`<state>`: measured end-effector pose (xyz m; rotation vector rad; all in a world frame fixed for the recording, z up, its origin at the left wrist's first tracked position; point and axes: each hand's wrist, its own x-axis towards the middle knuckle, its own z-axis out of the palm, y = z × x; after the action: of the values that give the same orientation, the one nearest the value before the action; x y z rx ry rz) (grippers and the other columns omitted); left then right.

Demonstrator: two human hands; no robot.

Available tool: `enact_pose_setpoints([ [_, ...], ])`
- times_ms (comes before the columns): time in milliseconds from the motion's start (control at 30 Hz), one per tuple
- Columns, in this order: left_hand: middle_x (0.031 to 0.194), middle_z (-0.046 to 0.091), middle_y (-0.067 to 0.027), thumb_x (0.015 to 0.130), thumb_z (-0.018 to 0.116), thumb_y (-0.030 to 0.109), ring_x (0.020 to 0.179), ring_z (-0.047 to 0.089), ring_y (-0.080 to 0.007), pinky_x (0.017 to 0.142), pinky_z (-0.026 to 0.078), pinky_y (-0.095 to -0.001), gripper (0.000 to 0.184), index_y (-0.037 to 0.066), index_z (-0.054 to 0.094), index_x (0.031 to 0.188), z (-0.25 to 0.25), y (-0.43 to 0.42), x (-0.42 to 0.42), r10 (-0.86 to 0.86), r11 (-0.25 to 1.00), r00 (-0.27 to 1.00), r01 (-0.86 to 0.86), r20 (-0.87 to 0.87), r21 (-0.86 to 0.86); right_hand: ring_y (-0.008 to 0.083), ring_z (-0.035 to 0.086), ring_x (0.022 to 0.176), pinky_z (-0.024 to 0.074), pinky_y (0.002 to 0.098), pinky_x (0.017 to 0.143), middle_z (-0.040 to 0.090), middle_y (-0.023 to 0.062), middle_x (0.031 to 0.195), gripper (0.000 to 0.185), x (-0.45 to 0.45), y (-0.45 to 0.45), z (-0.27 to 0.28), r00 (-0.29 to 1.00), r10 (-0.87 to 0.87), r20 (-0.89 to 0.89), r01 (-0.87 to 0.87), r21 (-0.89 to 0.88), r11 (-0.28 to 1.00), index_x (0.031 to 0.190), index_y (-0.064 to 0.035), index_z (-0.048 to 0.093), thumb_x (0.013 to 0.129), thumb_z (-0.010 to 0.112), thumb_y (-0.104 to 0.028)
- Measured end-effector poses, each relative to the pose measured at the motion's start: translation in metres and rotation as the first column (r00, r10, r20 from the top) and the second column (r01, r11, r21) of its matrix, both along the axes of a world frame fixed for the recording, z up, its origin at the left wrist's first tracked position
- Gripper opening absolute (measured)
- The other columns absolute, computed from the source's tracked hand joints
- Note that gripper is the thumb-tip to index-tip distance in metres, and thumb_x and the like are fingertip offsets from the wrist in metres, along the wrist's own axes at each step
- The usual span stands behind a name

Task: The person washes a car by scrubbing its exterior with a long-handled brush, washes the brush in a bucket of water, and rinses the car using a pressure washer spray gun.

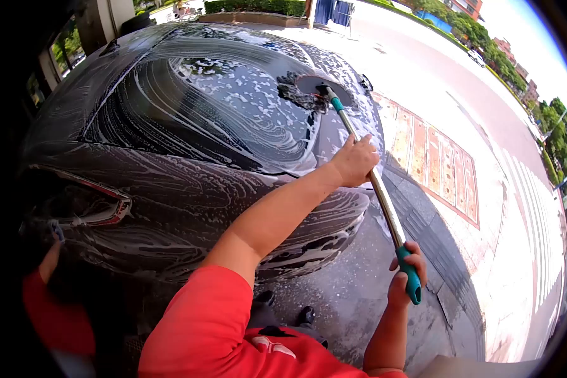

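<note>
Both my hands are closed around a long-handled car wash mop with a metal pole. My left hand wraps the upper part of the pole. Lower down, my right hand grips the green handle end. The mop's head, a flat grey plate with a dark shaggy pad, rests against the soapy window glass near its far right edge. Foam patches and curved wipe streaks cover the glass of the dark car. White suds also streak the body panel below the window.
At far left, another person in a red sleeve has a hand near the car's lamp. My shoes stand on wet pavement beside the car. To the right are an orange-brown grate-like panel, a road and a crosswalk.
</note>
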<state>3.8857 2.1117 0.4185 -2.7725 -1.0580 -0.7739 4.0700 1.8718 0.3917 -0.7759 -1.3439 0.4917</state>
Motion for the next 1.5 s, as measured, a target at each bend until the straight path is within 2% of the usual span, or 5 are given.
enact_pose_setpoints([
  [233,0.064,0.048,-0.0022,0.071,0.063,0.018,0.069,0.053,-0.0219,0.069,0.041,-0.0344,0.017,0.014,0.047,0.064,0.024,-0.121,-0.014,-0.276,0.941,0.959,0.257,0.059,0.222,0.0213,0.052,0.052,0.0454,0.0314,0.045,0.054,0.0128,0.098,0.031,0.049,-0.131,0.008,0.997,-0.073,-0.029,0.073,-0.013,0.997,0.083,-0.0148,0.042,0.089,0.065,-0.035],
  [433,0.07,0.049,-0.0091,0.074,0.072,0.026,0.074,0.051,-0.0301,0.081,0.044,-0.0426,0.032,0.007,0.048,0.065,0.048,-0.122,-0.152,0.055,0.994,0.996,-0.061,0.072,0.094,0.0293,0.065,0.084,0.0543,0.0354,0.069,0.059,0.0224,0.115,0.041,-0.045,-0.057,-0.028,0.839,0.544,0.025,-0.544,0.021,0.839,0.092,-0.0006,0.059,0.082,0.076,-0.037],
  [533,0.128,0.053,-0.0196,0.075,0.076,0.022,0.134,0.035,-0.0438,0.112,0.022,-0.0581,0.024,0.004,0.062,0.083,0.034,-0.066,-0.191,0.34,0.94,0.936,-0.337,-0.088,0.051,0.0254,0.063,0.087,0.05,0.0331,0.079,0.056,0.0233,0.123,0.044,-0.096,0.021,-0.045,0.854,0.507,0.112,-0.517,0.077,0.853,0.101,0.0004,0.06,0.081,0.077,-0.035],
  [800,0.142,0.044,-0.0184,0.076,0.076,0.017,0.136,0.029,-0.0503,0.108,0.03,-0.0539,0.024,0.013,0.063,0.096,0.004,0.09,-0.084,0.278,0.953,0.945,-0.294,-0.175,-0.073,0.021,0.057,0.108,0.0455,0.0309,0.091,0.056,0.0185,0.129,0.044,-0.055,0.085,-0.016,0.976,0.209,-0.058,-0.213,-0.074,0.974,0.109,0.0005,0.059,0.082,0.077,-0.028],
  [1500,0.062,0.042,-0.003,0.07,0.068,0.026,0.062,0.047,-0.0224,0.063,0.038,-0.035,0.028,0.013,0.044,0.061,-0.01,-0.207,0.078,-0.142,0.989,0.977,0.132,0.162,0.069,0.0279,0.059,0.063,0.0507,0.0374,0.054,0.053,0.0151,0.117,0.046,0.208,-0.197,-0.046,0.889,0.394,-0.234,-0.416,-0.049,0.908,0.088,-0.0121,0.047,0.078,0.078,-0.045],
])
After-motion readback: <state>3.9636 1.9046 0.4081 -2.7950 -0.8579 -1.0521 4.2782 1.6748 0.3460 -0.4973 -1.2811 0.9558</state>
